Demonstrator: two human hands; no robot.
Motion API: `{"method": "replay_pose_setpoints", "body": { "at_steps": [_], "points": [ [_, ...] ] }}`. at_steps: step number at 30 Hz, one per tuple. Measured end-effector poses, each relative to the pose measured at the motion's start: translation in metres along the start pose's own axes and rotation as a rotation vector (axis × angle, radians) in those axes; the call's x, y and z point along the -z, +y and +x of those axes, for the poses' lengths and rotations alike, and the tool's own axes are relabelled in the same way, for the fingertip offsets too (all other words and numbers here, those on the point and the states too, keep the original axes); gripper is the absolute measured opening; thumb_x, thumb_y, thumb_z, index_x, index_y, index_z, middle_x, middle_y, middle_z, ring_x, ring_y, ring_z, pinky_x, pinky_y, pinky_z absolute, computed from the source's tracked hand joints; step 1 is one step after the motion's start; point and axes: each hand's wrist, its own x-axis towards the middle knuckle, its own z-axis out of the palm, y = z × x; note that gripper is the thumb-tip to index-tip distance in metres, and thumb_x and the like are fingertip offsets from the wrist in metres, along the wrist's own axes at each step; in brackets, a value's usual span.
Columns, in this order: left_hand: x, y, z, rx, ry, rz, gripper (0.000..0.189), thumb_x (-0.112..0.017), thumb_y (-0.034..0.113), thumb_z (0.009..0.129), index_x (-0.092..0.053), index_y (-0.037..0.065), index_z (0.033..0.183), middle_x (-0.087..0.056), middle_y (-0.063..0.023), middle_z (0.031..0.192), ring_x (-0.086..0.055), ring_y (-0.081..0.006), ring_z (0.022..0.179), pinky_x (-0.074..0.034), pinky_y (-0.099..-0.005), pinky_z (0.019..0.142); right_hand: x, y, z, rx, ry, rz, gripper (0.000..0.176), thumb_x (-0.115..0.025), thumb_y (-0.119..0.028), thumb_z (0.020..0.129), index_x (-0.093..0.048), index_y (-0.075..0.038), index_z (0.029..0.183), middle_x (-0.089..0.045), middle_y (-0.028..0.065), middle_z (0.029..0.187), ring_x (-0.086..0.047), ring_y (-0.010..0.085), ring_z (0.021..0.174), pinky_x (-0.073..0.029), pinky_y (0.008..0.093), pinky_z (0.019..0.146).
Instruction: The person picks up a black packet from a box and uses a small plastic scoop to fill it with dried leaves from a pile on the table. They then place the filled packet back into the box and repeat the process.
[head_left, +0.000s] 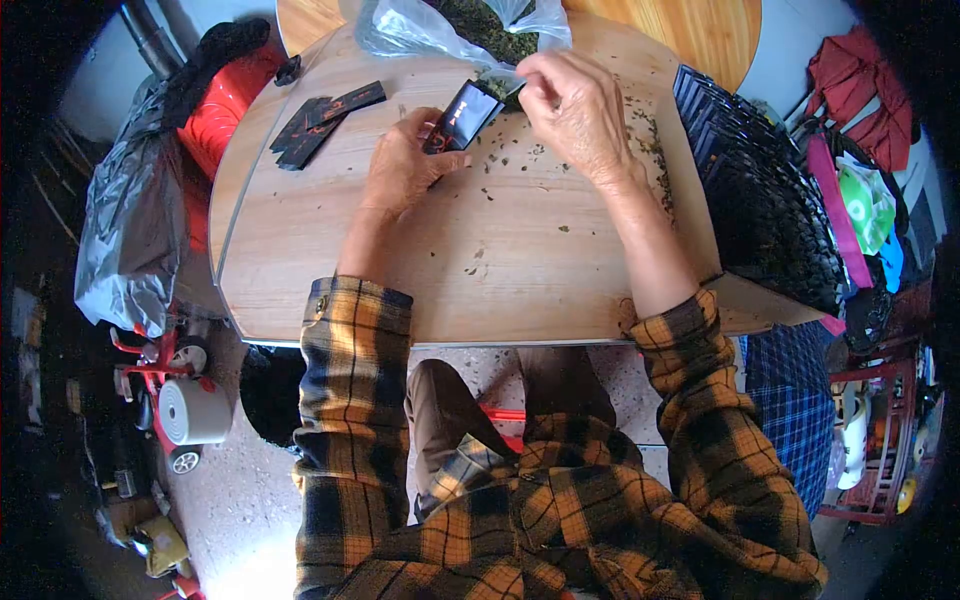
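My left hand [400, 165] grips a small black packet [466, 118] with reddish print, its pale shiny inner side or opening facing up. To the right, my right hand [578, 112] is closed in a pinch beside the packet, at the near edge of the clear plastic bag [405, 28]. What its fingertips hold is hidden. Dried green leaves [485, 28] fill the open bag. Several flat black packets [325, 122] with reddish print lie overlapping to the left of my left hand.
Leaf crumbs are scattered over the wooden table [330, 240]. A cardboard box [690, 210] packed with many black packets stands at the right edge. A grey plastic bag [130, 210] hangs over something red on the left. A round wooden surface [690, 40] adjoins the far side.
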Motion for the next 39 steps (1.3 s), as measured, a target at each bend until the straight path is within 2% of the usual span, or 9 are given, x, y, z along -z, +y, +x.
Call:
{"method": "replay_pose_setpoints", "body": {
  "at_steps": [7,13,15,20,22,23,27,29,39],
  "points": [
    [0.0,-0.001,0.001,0.006,0.002,-0.067,0.06,-0.084,0.018,0.061,-0.058,-0.002,0.112,-0.067,-0.0142,0.095,-0.064,-0.0219,0.082,-0.05,-0.0326,0.075,-0.005,-0.007,-0.002,0.15,0.055,-0.138,0.012,-0.061,-0.002,0.065,-0.06,-0.009,0.074,-0.053,0.0052,0.063,-0.054,0.0239,0.063,-0.037,0.0373,0.059],
    [-0.001,-0.006,0.004,0.021,-0.022,-0.146,0.062,-0.085,0.023,0.061,-0.058,-0.003,0.112,-0.066,-0.0143,0.097,-0.062,-0.0213,0.087,-0.05,-0.0332,0.076,0.0,-0.005,-0.002,0.105,0.056,-0.169,0.015,-0.062,0.003,0.07,-0.065,-0.005,0.083,-0.058,0.0034,0.066,-0.056,0.0177,0.059,-0.045,0.0309,0.059],
    [-0.001,-0.005,0.003,0.03,-0.022,-0.166,0.061,-0.085,0.023,0.062,-0.059,-0.002,0.111,-0.066,-0.0132,0.096,-0.062,-0.0207,0.086,-0.049,-0.0329,0.076,-0.006,0.005,-0.01,-0.322,0.088,0.199,0.009,-0.063,-0.005,0.073,-0.065,-0.003,0.082,-0.061,0.0063,0.065,-0.058,0.0214,0.059,-0.045,0.0313,0.057],
    [-0.001,-0.002,0.002,0.04,-0.022,-0.277,0.055,-0.084,0.025,0.065,-0.06,-0.001,0.107,-0.066,-0.0107,0.093,-0.06,-0.0172,0.082,-0.049,-0.0303,0.072,0.003,0.048,-0.025,-0.646,0.009,0.432,0.014,-0.06,-0.013,0.083,-0.064,0.001,0.086,-0.063,0.0121,0.067,-0.062,0.0169,0.06,-0.048,0.0296,0.058],
    [0.0,0.001,0.002,0.045,0.015,-0.303,0.052,-0.084,0.025,0.066,-0.06,-0.001,0.104,-0.066,-0.0092,0.089,-0.059,-0.0141,0.078,-0.048,-0.0273,0.069,0.011,0.062,-0.034,-0.704,-0.107,0.205,0.02,-0.057,-0.018,0.086,-0.063,0.001,0.084,-0.064,0.0169,0.071,-0.064,0.026,0.066,-0.049,0.0359,0.062],
    [0.0,0.002,0.002,0.043,0.013,-0.305,0.052,-0.084,0.025,0.066,-0.06,-0.001,0.104,-0.066,-0.0092,0.089,-0.059,-0.0141,0.078,-0.048,-0.0273,0.069,0.009,0.076,-0.043,-0.51,-0.112,-0.054,0.024,-0.051,-0.021,0.089,-0.061,0.001,0.09,-0.064,0.0232,0.081,-0.063,0.0372,0.077,-0.049,0.0438,0.068],
    [0.003,-0.001,0.002,0.048,0.06,-0.347,0.054,-0.084,0.025,0.066,-0.059,-0.004,0.104,-0.066,-0.0085,0.085,-0.06,-0.013,0.073,-0.048,-0.025,0.066,0.023,0.072,-0.04,-0.642,-0.241,-0.324,0.018,-0.052,-0.016,0.09,-0.057,0.002,0.089,-0.059,0.0233,0.076,-0.062,0.0365,0.073,-0.045,0.0446,0.066],
    [0.003,-0.006,0.004,0.05,0.083,-0.343,0.055,-0.084,0.025,0.066,-0.059,-0.004,0.104,-0.066,-0.0083,0.085,-0.06,-0.0132,0.072,-0.048,-0.0248,0.066,0.023,0.076,-0.042,-0.635,-0.357,-0.362,0.023,-0.049,-0.017,0.089,-0.057,0.0,0.102,-0.061,0.0279,0.09,-0.06,0.0436,0.087,-0.047,0.0503,0.073],
    [0.005,-0.004,0.003,0.069,0.111,-0.29,0.055,-0.083,0.026,0.066,-0.059,-0.005,0.105,-0.067,-0.0107,0.083,-0.062,-0.0146,0.073,-0.049,-0.0265,0.064,-0.019,0.074,-0.046,-0.635,-0.264,-0.333,0.02,-0.053,-0.017,0.088,-0.063,-0.001,0.092,-0.062,0.0263,0.082,-0.061,0.0433,0.082,-0.047,0.0501,0.071]
  ]
}}
